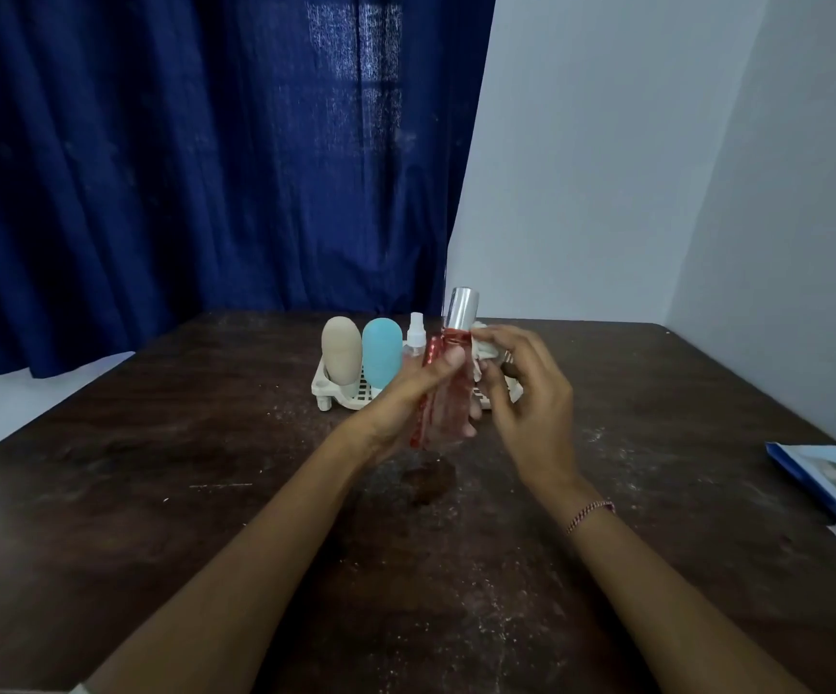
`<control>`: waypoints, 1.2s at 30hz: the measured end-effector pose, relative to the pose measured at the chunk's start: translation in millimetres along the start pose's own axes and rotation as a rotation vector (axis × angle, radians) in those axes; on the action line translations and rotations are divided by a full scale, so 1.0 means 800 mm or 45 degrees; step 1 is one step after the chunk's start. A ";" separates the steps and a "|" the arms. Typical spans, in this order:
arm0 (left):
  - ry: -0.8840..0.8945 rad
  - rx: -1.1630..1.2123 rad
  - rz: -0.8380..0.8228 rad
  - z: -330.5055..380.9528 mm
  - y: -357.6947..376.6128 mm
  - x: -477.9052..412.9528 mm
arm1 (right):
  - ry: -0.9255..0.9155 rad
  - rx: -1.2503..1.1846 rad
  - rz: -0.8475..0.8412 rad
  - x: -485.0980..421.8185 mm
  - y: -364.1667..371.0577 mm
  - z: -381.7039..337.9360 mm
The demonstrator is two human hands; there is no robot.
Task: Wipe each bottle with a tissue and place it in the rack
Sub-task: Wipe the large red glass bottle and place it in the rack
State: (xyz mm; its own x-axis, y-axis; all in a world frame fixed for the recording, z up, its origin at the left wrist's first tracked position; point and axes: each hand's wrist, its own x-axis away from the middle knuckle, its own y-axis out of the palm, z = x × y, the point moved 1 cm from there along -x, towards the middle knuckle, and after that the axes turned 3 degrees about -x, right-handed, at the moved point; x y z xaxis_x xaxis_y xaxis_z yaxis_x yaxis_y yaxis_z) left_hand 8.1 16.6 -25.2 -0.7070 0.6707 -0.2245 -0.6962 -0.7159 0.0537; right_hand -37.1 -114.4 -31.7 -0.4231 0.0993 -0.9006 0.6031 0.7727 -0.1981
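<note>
My left hand grips a clear pink bottle with a silver cap, held upright above the table. My right hand presses a crumpled white tissue against the bottle's upper right side. Behind them stands a white plastic rack with a beige bottle, a light blue bottle and a small clear spray bottle upright in it. The rack's right half is mostly hidden by my hands.
The dark wooden table is scuffed and dusty. A blue and white tissue packet lies at the right edge. A blue curtain hangs behind the table and a white wall stands to the right.
</note>
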 end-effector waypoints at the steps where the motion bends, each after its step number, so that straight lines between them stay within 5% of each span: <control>1: 0.015 -0.033 -0.025 0.000 -0.001 0.000 | -0.012 0.001 -0.006 0.001 -0.001 -0.001; 15: 0.226 -0.558 0.014 -0.001 -0.016 0.000 | -0.430 0.110 -0.181 0.002 0.010 -0.029; 20: 0.311 -0.648 0.086 0.001 -0.018 -0.004 | -0.394 0.116 -0.137 -0.003 0.001 -0.023; 36: 0.187 -0.090 0.030 0.008 -0.025 -0.004 | -0.190 0.116 -0.087 -0.011 -0.010 -0.004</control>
State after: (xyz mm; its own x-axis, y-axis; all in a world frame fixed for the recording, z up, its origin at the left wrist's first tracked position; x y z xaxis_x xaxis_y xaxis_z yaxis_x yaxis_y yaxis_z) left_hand 23.9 30.0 -19.0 -0.6937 0.6215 -0.3639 -0.6653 -0.7466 -0.0069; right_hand -40.5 -119.6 -21.2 -0.3645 -0.0506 -0.9298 0.6378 0.7140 -0.2888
